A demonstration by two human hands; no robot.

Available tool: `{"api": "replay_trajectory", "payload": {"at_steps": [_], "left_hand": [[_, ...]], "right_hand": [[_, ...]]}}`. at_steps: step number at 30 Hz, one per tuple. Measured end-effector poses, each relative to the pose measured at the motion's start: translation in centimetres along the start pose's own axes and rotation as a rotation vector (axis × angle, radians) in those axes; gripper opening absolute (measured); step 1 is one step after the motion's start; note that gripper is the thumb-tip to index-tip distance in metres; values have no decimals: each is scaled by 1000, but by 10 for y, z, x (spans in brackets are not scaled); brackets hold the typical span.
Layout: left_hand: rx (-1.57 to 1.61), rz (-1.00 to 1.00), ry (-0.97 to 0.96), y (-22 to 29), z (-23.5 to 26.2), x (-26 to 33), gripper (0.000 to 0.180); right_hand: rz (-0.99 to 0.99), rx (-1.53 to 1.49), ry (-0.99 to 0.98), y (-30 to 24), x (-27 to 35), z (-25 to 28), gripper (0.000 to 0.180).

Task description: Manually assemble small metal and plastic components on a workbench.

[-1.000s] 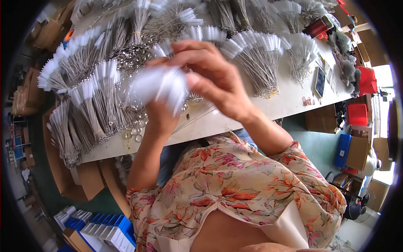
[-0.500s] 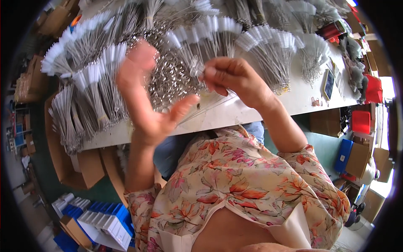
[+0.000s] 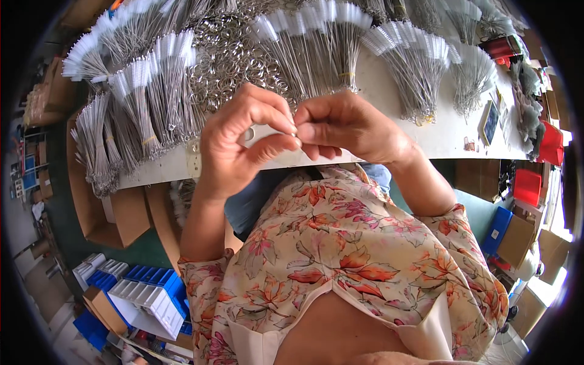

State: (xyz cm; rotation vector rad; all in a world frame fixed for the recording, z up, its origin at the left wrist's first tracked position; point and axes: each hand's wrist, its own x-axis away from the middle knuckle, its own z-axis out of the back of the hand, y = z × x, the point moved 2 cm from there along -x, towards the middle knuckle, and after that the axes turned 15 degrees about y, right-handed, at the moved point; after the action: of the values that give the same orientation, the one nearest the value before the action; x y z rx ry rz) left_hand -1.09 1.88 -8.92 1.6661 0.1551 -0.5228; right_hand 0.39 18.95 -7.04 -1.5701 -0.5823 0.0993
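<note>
My left hand (image 3: 234,137) and my right hand (image 3: 353,129) meet fingertip to fingertip above the front edge of the white table (image 3: 383,100). Both pinch at one spot, where a small shiny bit shows between thumbs and forefingers. Most of what they hold is hidden by the fingers. A small ring (image 3: 249,135) shows inside the curve of my left hand; whether it is held or lies behind, I cannot tell. Just beyond the hands spreads a heap of metal rings (image 3: 228,61). Thin wire brushes (image 3: 310,52) with white bristle heads fan out in bundles beside it.
More brush bundles (image 3: 143,103) line the left side, and others (image 3: 413,67) the right. A phone (image 3: 488,121) lies near the right edge. Cardboard boxes (image 3: 115,213) stand below the table at left, near blue and white bins (image 3: 149,298). A red container (image 3: 527,187) sits at far right.
My left hand, spread and blurred over the rings before, has come down and closed against my right fingertips. My right hand has moved slightly lower; the clear bristly piece at its fingertips no longer shows.
</note>
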Motion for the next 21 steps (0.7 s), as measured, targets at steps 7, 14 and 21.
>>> {"api": "replay_trajectory", "payload": {"at_steps": [7, 14, 21], "left_hand": [[-444, 45, 169, -13, 3, 46, 21], [-1065, 240, 106, -41, 34, 88, 12], [-250, 316, 382, -14, 28, 61, 5]], "right_hand": [[166, 959, 176, 46, 49, 54, 12], [464, 1035, 344, 81, 54, 46, 8], [645, 775, 359, 59, -11, -35, 6]]}}
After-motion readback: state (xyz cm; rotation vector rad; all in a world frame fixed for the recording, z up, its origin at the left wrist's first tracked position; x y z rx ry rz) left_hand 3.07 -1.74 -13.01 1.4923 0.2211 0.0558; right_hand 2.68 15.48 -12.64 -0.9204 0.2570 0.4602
